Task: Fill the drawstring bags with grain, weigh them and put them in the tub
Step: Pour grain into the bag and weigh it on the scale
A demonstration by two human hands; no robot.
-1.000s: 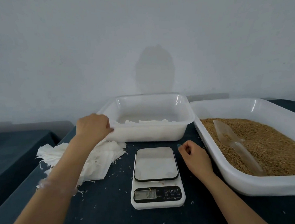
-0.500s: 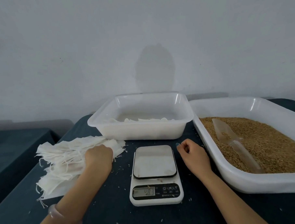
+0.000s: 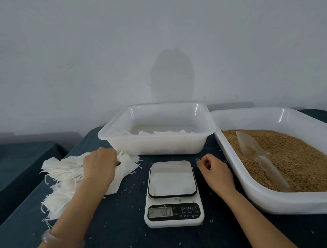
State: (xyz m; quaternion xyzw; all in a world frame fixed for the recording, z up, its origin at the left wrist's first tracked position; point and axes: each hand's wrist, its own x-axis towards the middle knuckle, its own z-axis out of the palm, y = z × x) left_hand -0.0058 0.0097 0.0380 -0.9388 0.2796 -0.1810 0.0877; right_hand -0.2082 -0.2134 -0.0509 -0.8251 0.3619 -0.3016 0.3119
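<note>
Fingers of my left hand (image 3: 99,166) curl into the stack of flat white drawstring bags (image 3: 63,177), pinching the top one. Just beyond its knuckles sits the translucent white plastic tub (image 3: 158,144). My right hand (image 3: 216,170) rests loosely curled, holding nothing, beside the white digital scale (image 3: 173,216).

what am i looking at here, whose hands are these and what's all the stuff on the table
No machine here: a person works with bare hands, and a camera worn on the head looks down at them. On the dark table stand a scale, a small white tub with a few bags inside, and a big tub of grain with a clear scoop lying in it. The left hand grips the top of a pile of empty drawstring bags. The right hand rests beside the scale, loosely curled, holding nothing.
</note>
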